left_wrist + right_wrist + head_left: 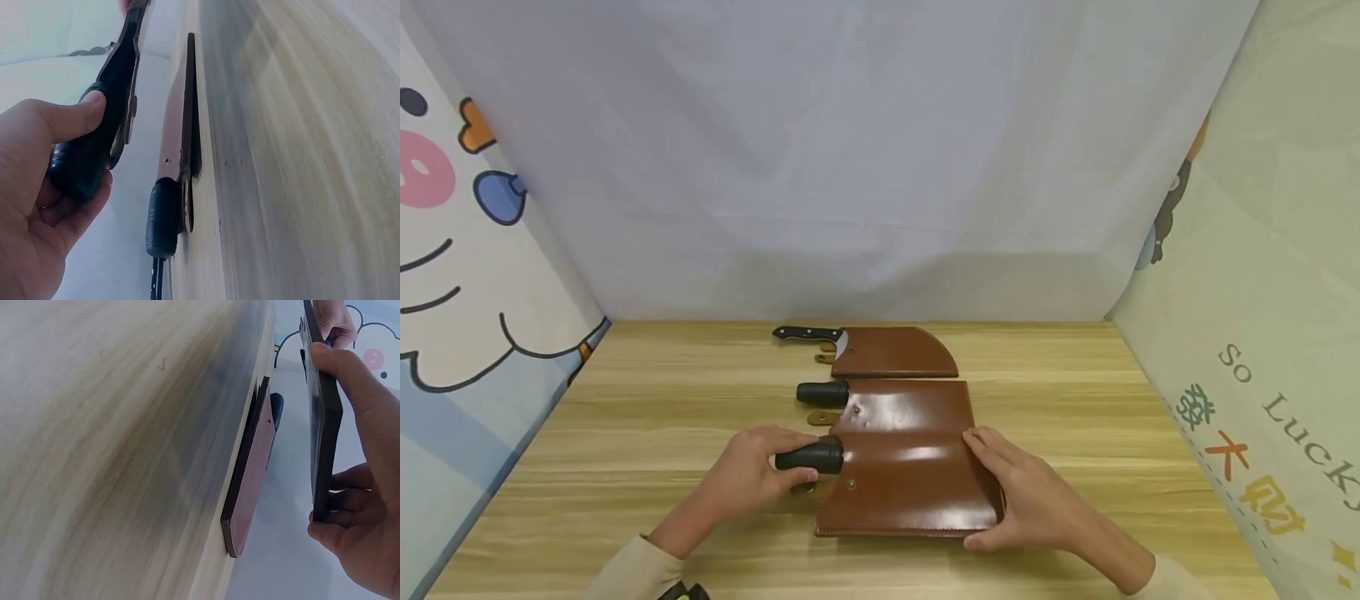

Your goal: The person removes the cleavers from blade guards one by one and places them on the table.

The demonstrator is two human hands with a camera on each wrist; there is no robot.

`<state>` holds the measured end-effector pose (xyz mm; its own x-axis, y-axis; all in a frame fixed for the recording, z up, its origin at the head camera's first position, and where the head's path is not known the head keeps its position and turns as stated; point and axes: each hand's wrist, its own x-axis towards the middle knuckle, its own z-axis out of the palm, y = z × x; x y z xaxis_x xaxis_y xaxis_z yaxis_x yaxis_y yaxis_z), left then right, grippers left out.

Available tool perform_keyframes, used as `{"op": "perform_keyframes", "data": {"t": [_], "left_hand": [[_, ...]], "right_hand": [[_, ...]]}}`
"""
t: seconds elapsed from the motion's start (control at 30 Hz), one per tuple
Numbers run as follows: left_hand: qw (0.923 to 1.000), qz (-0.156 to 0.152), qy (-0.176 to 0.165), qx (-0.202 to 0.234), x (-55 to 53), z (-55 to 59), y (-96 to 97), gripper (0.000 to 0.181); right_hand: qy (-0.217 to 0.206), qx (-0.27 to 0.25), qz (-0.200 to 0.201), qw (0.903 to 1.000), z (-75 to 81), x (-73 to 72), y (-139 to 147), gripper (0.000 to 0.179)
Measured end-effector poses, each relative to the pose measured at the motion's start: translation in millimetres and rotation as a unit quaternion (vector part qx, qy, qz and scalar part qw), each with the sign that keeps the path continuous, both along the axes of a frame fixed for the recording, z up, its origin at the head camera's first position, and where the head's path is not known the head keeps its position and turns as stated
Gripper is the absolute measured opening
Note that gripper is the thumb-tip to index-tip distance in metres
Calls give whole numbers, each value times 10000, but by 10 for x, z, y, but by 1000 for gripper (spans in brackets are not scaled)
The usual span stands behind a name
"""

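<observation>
Brown sheath [917, 492]: glossy, leather-look, pale stitching along its near edge, dark thick rim in the wrist views; one metal stud [851, 483] by the slanted handle end; held just nearer the person than the middle sheath [917, 408], lifted off the desk [685, 392].
Black handle [812, 456]: smooth, round-ended, projecting left from the Brown sheath.
Left hand [748, 471]: thumb and fingers clamped round the black handle, to the near left of the middle sheath.
Right hand [1037, 504]: thumb at one corner and fingers at the other, clamped across the blunt end of the Brown sheath, to the near right of the middle sheath.
Middle sheath: matching brown, shiny, dented near its stud; flat on the desk, with a dark handle [822, 393] and a tan strap [824, 418] at its left end.
Far sheath [895, 352]: brown, one corner rounded, stitched near edge; just beyond the middle sheath; riveted handle [807, 333] in black, sliver of bright blade [842, 344] showing.
Lettering, right wall cloth [1270, 275]: "So Lucky" [1292, 425] in grey-green; below it Chinese characters [1227, 454] in green, red and yellow, the red one reading 大; well to the right of the middle sheath.
Desk: pale wood grain, beneath the middle sheath.
</observation>
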<state>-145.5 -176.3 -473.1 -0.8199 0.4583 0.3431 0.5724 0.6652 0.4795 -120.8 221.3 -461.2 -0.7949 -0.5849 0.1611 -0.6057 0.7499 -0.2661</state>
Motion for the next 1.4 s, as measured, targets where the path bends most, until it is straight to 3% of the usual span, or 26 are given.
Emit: {"op": "perform_keyframes", "data": {"t": [0.47,0.97,1.23,1.4], "left_hand": [[9998,156,126,-93,93,16,-110,38],[9995,247,174,-71,172,24,-181,41],[9985,493,240,-52,220,-14,-296,39],[9983,476,347,-5,230,-45,-352,39]], "right_hand": [[225,-72,69,9997,-77,4,47,124],[-23,-143,208,9997,-94,-5,49,120],[20,-212,208,9996,-113,-17,64,120],[-58,-187,223,9996,-122,-18,70,120]]}}
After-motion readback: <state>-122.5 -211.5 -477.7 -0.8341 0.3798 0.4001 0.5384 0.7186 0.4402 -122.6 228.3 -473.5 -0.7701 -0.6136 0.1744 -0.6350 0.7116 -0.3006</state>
